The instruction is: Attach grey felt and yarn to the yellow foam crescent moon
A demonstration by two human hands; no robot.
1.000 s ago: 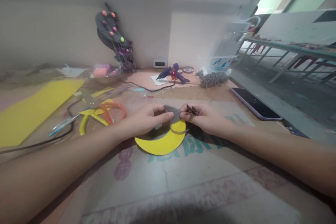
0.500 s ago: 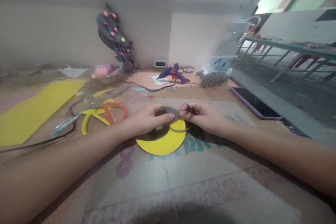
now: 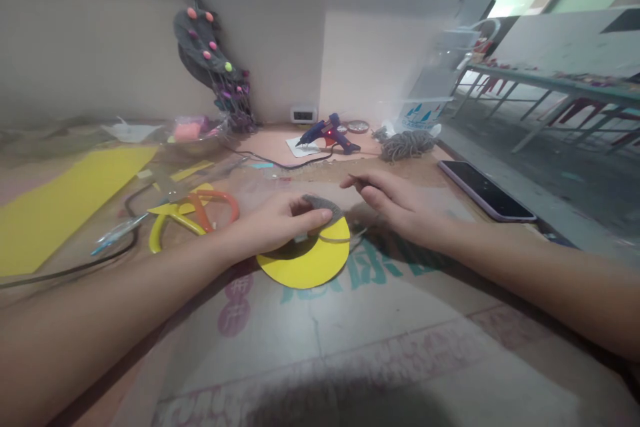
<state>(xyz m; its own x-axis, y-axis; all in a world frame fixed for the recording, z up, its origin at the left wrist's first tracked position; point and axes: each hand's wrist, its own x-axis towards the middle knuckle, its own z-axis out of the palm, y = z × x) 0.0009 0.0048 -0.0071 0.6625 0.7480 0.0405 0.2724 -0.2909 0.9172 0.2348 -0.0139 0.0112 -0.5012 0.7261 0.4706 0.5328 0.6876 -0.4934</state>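
Away from the crescent (image 3: 313, 269) my right hand (image 3: 395, 205) has drawn, fingers parted. My left hand (image 3: 277, 221) pinches its grey-wrapped end (image 3: 325, 205) before me, bulge facing near-right, long axis near-left to far-right. Scissors (image 3: 201, 213) lie left, phone (image 3: 487, 192) right.

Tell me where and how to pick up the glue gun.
Probably best by its handle, coming from the right with the right hand: the glue gun rests with its nozzle pointing left over the white card, while the handle juts rightward, away from that tip.
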